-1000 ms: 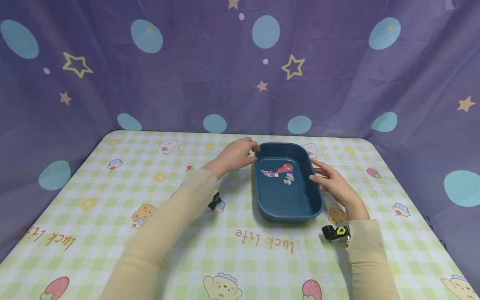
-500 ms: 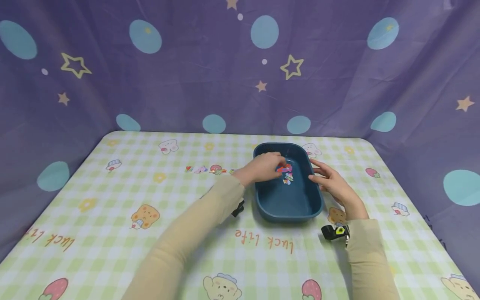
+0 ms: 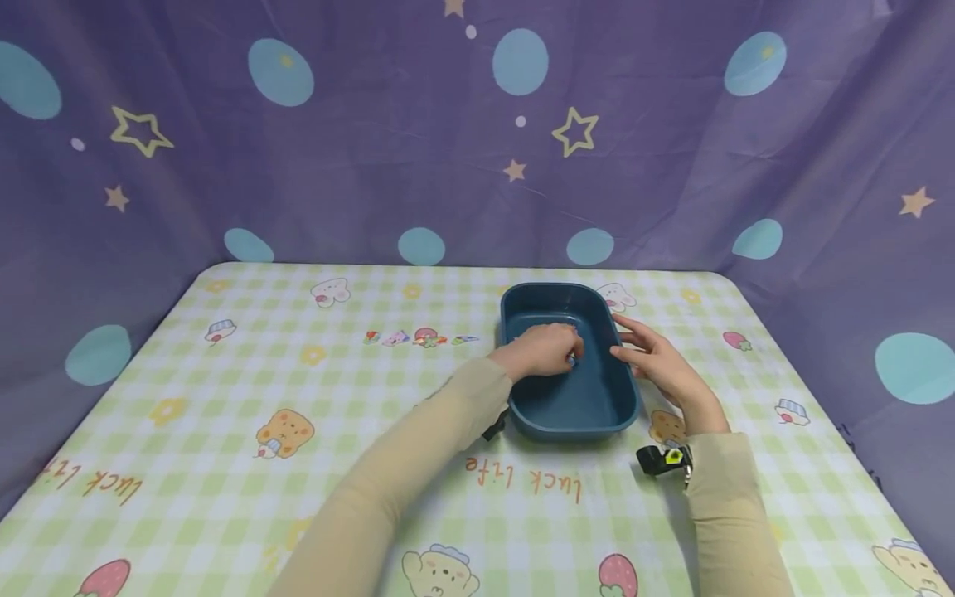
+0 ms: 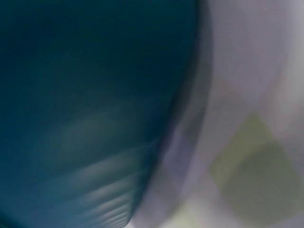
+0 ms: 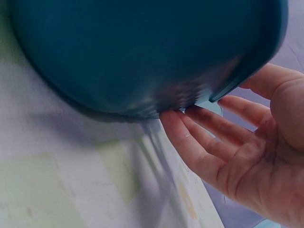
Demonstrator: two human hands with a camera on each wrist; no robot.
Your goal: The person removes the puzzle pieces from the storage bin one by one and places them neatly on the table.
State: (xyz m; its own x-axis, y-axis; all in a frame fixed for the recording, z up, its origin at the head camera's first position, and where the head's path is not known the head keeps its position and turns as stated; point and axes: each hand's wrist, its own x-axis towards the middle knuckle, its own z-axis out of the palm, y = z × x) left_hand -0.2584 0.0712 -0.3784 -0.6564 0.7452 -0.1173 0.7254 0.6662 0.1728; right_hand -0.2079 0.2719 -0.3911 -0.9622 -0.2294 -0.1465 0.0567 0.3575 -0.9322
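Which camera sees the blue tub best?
The head view, because it looks down into the tub and shows nearly all of it. The left wrist view has only a blurry bit of it. The right wrist view shows part of its outside, with the right hand touching it.

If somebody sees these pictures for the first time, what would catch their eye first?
The blue box, right of the middle of the table, would probably catch the eye first, with the left hand inside it and the right hand touching its side. Next come the small colourful pieces, in a row left of the box, and the patterned purple curtain behind the table.
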